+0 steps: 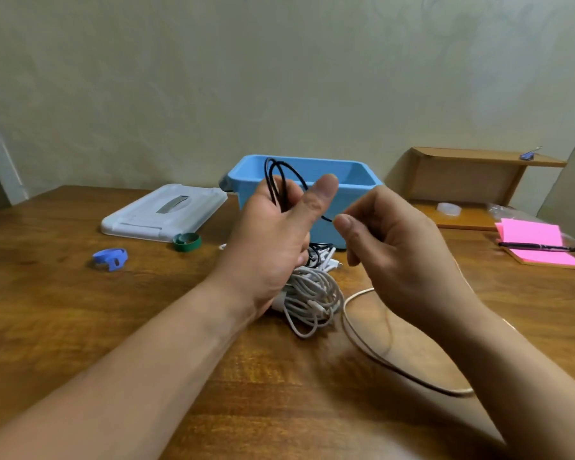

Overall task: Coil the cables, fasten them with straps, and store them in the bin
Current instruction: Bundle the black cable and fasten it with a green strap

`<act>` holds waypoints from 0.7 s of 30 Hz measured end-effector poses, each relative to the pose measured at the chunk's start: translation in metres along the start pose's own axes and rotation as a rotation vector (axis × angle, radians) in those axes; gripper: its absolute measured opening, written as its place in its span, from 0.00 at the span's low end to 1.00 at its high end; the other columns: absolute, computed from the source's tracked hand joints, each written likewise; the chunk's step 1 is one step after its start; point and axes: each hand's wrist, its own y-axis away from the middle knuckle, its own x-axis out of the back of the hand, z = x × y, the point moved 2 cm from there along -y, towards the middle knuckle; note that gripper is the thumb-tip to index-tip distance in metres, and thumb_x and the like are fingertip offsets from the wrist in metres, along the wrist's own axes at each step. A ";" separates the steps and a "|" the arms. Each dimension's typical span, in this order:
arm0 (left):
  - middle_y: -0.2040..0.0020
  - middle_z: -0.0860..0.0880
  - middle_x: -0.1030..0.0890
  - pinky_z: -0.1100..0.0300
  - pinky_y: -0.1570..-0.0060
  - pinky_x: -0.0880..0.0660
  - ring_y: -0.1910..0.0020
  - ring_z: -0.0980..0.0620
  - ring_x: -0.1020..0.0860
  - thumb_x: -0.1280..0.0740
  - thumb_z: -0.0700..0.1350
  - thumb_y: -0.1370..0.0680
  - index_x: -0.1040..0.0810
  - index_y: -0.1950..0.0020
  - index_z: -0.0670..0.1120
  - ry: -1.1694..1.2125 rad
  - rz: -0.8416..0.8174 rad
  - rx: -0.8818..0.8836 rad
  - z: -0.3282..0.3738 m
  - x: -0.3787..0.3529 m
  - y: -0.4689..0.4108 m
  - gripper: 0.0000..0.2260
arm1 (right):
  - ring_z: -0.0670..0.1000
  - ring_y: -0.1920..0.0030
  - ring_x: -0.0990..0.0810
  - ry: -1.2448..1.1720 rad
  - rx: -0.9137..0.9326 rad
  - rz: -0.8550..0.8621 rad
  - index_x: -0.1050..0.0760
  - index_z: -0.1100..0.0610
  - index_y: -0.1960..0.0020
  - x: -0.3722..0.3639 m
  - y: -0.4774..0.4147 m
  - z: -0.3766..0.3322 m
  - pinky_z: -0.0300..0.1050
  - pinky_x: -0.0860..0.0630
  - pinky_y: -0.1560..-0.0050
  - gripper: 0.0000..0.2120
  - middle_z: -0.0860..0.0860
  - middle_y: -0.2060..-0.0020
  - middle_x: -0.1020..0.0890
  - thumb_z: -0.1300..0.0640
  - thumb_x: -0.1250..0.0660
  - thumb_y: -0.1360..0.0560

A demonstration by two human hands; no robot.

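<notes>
My left hand (273,234) holds several loops of a thin black cable (273,175) raised in front of the blue bin (352,175). My right hand (389,234) pinches the free stretch of that black cable between thumb and fingertip just right of the left thumb. Under both hands a tangle of white cables (312,297) lies on the wooden table (97,313), with more black cable behind it. A beige cable (365,340) curves across the table below my right forearm. A blue strap roll (111,257) and a green strap roll (187,242) lie at the left.
The bin's white lid (163,210) lies left of the bin. At the right stand a small wooden shelf (472,180), a pink notepad (538,247) with a black pen (538,248) on it, and a small clear round item (448,208).
</notes>
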 end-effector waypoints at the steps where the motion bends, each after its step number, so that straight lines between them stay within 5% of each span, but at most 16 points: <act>1: 0.70 0.53 0.37 0.64 0.76 0.38 0.75 0.56 0.39 0.31 0.53 0.17 0.34 0.52 0.47 0.002 0.014 -0.010 -0.001 0.000 -0.001 0.15 | 0.47 0.62 0.17 -0.028 0.005 -0.022 0.23 0.49 0.50 -0.002 0.002 -0.001 0.44 0.20 0.61 0.04 0.45 0.62 0.17 0.52 0.30 0.18; 6: 0.65 0.50 0.23 0.59 0.65 0.25 0.66 0.54 0.25 0.40 0.54 0.13 0.25 0.53 0.43 0.038 0.156 -0.027 -0.002 -0.001 -0.003 0.17 | 0.49 0.59 0.17 -0.099 0.031 -0.167 0.21 0.47 0.47 -0.013 0.008 -0.008 0.45 0.19 0.61 0.02 0.43 0.59 0.16 0.51 0.29 0.19; 9: 0.68 0.47 0.25 0.45 0.51 0.16 0.65 0.47 0.21 0.44 0.54 0.12 0.27 0.54 0.43 0.340 0.212 -0.042 0.007 0.011 -0.011 0.19 | 0.49 0.60 0.17 -0.052 0.032 -0.187 0.21 0.46 0.45 -0.005 0.003 -0.003 0.44 0.21 0.61 0.03 0.46 0.61 0.17 0.49 0.32 0.17; 11: 0.71 0.50 0.32 0.49 0.60 0.17 0.72 0.50 0.28 0.45 0.57 0.12 0.30 0.56 0.47 0.511 0.254 -0.027 0.016 0.025 -0.016 0.18 | 0.48 0.60 0.19 0.029 0.033 -0.206 0.20 0.46 0.50 0.002 0.000 0.002 0.48 0.22 0.59 0.06 0.46 0.63 0.18 0.46 0.34 0.17; 13: 0.71 0.51 0.37 0.61 0.75 0.30 0.76 0.54 0.38 0.44 0.58 0.13 0.31 0.57 0.49 0.558 0.307 0.004 0.021 0.038 -0.019 0.18 | 0.48 0.59 0.20 0.061 -0.001 -0.248 0.20 0.45 0.52 0.007 -0.003 0.008 0.48 0.22 0.59 0.07 0.45 0.62 0.18 0.44 0.34 0.18; 15: 0.71 0.52 0.38 0.63 0.78 0.42 0.76 0.56 0.42 0.43 0.59 0.13 0.30 0.56 0.50 0.484 0.332 0.015 0.020 0.047 -0.020 0.18 | 0.46 0.57 0.19 0.084 -0.033 -0.292 0.19 0.44 0.51 0.010 -0.005 0.011 0.43 0.23 0.59 0.05 0.42 0.59 0.17 0.46 0.32 0.19; 21: 0.65 0.49 0.27 0.65 0.80 0.42 0.71 0.54 0.35 0.39 0.56 0.13 0.24 0.50 0.45 0.145 0.139 0.122 0.014 0.038 -0.015 0.16 | 0.41 0.61 0.20 -0.092 -0.069 -0.117 0.18 0.49 0.51 0.021 -0.011 0.014 0.35 0.24 0.61 0.04 0.43 0.61 0.17 0.49 0.27 0.22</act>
